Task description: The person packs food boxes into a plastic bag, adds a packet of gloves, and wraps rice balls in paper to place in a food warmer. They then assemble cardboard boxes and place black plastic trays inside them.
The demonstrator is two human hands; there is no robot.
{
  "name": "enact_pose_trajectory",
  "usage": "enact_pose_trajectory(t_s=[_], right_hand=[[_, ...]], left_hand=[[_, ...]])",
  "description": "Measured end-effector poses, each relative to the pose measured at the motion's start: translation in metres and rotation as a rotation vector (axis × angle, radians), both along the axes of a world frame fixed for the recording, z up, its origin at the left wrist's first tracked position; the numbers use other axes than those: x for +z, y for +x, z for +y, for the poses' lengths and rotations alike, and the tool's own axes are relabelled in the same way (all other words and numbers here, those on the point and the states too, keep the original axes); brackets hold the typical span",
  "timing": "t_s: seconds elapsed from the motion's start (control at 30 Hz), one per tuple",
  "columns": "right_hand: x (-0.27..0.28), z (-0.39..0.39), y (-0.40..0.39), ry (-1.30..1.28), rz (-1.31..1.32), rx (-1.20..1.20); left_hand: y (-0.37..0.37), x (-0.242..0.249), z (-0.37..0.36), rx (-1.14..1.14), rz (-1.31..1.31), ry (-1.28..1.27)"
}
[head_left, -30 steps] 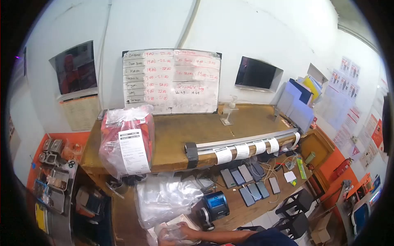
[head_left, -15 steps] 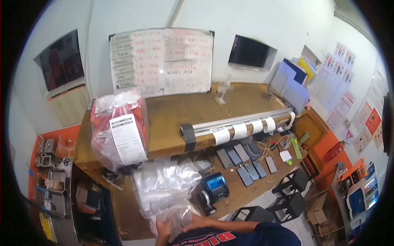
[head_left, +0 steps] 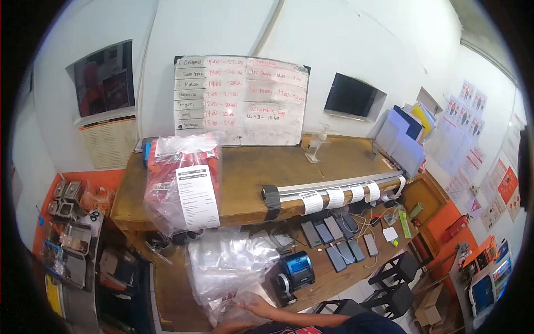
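Observation:
Near the lower edge, my right hand (head_left: 255,307) is closed on a thin clear plastic bag (head_left: 225,309). My left hand (head_left: 232,325) is low beside it, at the same bag; plastic and the frame's edge hide most of its fingers. Just beyond lies a thick stack of clear plastic bags (head_left: 228,261) on the lower desk. Above that, on the raised counter, stands a red package inside a clear plastic bag (head_left: 158,195), with a printed receipt (head_left: 198,197) on its front.
A blue-and-black label printer (head_left: 296,270) sits right of the stack. Several phones (head_left: 336,256) and cables lie further right. Receipts (head_left: 336,197) hang from a metal rail (head_left: 339,185) on the counter edge. Black stools (head_left: 397,267) stand at right, metal trays (head_left: 75,239) at left.
My view has tilted up and turned left, so the scene sits lower and further right. My hands have come closer together at the bag, with the left hand lower and more hidden.

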State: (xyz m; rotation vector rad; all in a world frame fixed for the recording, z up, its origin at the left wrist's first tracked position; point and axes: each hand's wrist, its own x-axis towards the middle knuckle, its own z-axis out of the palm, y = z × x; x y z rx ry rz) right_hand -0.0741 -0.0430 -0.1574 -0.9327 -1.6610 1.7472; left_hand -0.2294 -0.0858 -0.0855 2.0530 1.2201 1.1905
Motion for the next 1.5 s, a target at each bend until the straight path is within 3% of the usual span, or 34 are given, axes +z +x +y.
enact_pose_trajectory(t_s=[0.07,0.1,0.17,0.23,0.3,0.33,0.4,0.47,0.5,0.53,0.57,0.6,0.63,0.7,0.83,0.97,1.1,1.13,1.2,1.23,1.3,1.4,1.47,1.5], right_hand=[[0.049,-0.005,-0.014,-0.018,-0.175,-0.014],[0.023,-0.006,-0.016,-0.012,-0.174,-0.025],[-0.045,-0.008,-0.026,0.486,-0.296,0.101],[-0.037,-0.001,-0.028,0.413,-0.103,0.080],[-0.029,0.016,-0.026,0.427,-0.162,0.496],[-0.012,0.017,-0.022,0.442,-0.135,0.446],[0.042,0.015,0.007,0.357,-0.348,0.541],[0.089,0.054,0.062,0.526,0.000,0.583],[0.155,0.069,0.097,0.382,-0.253,0.292],[0.229,0.091,0.131,0.409,-0.206,0.089],[0.258,0.124,0.165,0.565,-0.198,-0.192],[0.268,0.159,0.199,0.330,0.073,-0.438],[0.304,0.174,0.213,0.326,0.268,-0.693],[0.339,0.222,0.266,0.289,0.352,-0.654],[0.352,0.292,0.327,0.244,0.434,-0.625],[0.356,0.355,0.375,0.190,0.308,-0.602],[0.362,0.455,0.427,0.297,-0.058,-0.676],[0.365,0.479,0.440,0.304,-0.044,-0.673],[0.373,0.527,0.459,0.414,-0.633,-0.734],[0.374,0.554,0.470,0.426,-0.626,-0.731],[0.371,0.618,0.495,0.464,-0.958,-0.789],[0.377,0.657,0.511,0.515,-1.001,-0.953],[0.355,0.748,0.547,0.442,-1.109,-0.895],[0.323,0.828,0.587,0.482,-1.410,-0.704]], left_hand=[[0.005,-0.004,0.001,0.004,-0.007,-0.027],[0.006,-0.004,0.004,0.006,-0.017,-0.041],[0.009,-0.007,0.004,0.018,-0.031,-0.066],[0.012,-0.007,0.007,0.024,-0.036,-0.095],[0.016,-0.008,0.010,0.038,-0.031,-0.126],[0.016,-0.009,0.009,0.051,-0.020,-0.143],[0.017,-0.011,0.007,0.082,-0.007,-0.177],[0.020,-0.012,0.004,0.115,0.005,-0.209],[0.021,-0.014,0.002,0.133,0.015,-0.226],[0.022,-0.016,0.000,0.150,0.027,-0.241],[0.022,-0.019,-0.003,0.166,0.039,-0.258],[0.020,-0.024,-0.008,0.176,0.059,-0.276],[0.021,-0.030,-0.015,0.192,0.072,-0.297],[0.026,-0.039,-0.028,0.213,0.103,-0.334],[0.044,-0.058,-0.038,0.236,0.174,-0.408],[0.065,-0.071,-0.014,0.252,0.328,-0.454],[0.082,-0.081,0.020,0.308,0.532,-0.489],[0.085,-0.085,0.027,0.319,0.581,-0.505],[0.090,-0.091,0.040,0.340,0.672,-0.538],[0.090,-0.095,0.047,0.354,0.710,-0.552],[0.088,-0.101,0.057,0.361,0.770,-0.588],[0.081,-0.115,0.057,0.370,0.835,-0.637],[0.079,-0.123,0.050,0.371,0.857,-0.664],[0.078,-0.127,0.048,0.375,0.865,-0.674]])
